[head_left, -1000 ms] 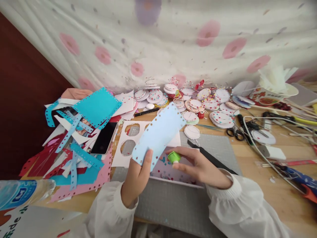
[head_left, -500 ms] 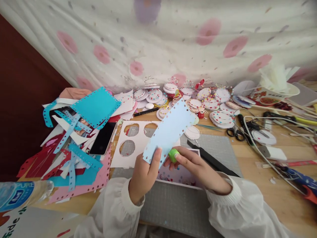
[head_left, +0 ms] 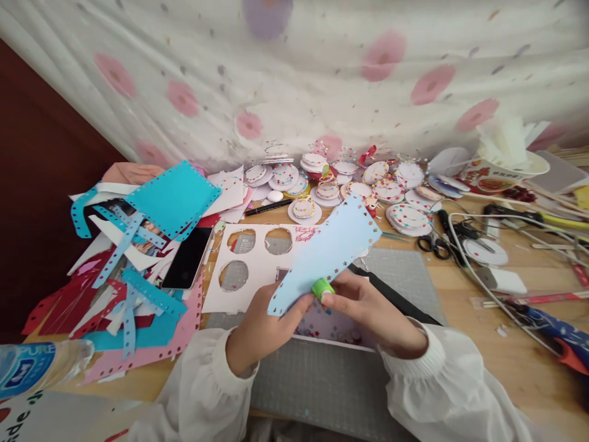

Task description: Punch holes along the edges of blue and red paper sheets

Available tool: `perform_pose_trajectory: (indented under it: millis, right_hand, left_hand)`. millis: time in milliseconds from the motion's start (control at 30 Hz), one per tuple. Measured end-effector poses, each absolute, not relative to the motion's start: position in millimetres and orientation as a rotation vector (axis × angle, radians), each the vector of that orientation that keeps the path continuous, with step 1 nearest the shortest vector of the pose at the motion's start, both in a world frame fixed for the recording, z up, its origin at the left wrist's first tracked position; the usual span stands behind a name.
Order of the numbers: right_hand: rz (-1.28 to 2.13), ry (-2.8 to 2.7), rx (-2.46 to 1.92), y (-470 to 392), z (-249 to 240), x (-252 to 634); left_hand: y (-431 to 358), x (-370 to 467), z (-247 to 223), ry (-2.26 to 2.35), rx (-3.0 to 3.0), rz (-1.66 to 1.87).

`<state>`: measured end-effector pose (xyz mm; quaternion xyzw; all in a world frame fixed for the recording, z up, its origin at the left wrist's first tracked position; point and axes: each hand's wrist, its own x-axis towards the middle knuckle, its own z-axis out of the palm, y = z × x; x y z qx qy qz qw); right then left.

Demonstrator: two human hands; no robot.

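Note:
A light blue strip of paper, with small shaped holes along its edges, is held up at a slant over the desk. My left hand pinches its lower end between thumb and fingers. In my right hand is a small green craft punch, thumb pressed on its near side. The punch sits at the lower right edge of the strip. Under the hands, a shallow tray with small colourful punched pieces lies on a grey cutting mat. Its far part is hidden by the paper and my hands.
White card with round cut-outs lies left of the hands, beside a phone and a pile of paper scraps. Decorated paper discs line the back. Scissors, a black tool and cables are on the right.
The blue strip has turned clockwise and lowered, its upper end now farther right. The green punch has come against its lower right edge. My left thumb has shifted toward the punch.

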<state>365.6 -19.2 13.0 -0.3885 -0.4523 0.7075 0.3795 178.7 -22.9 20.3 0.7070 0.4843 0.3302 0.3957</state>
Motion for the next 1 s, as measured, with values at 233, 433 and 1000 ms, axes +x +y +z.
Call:
perform_pose_trajectory:
  millis: [233,433,1000]
  right_hand:
    - [1.909,-1.062,-0.949,-19,12,367]
    - [1.863,-1.035,-0.86,-20,14,368]
    - [1.704,-1.129,-0.942,-27,7,369]
  left_hand:
    - [-17,174,29,1.09,1.911,0.628]
    - [-17,176,30,1.037,1.886,0.644]
    - [-37,217,33,1.171,1.349,1.009]
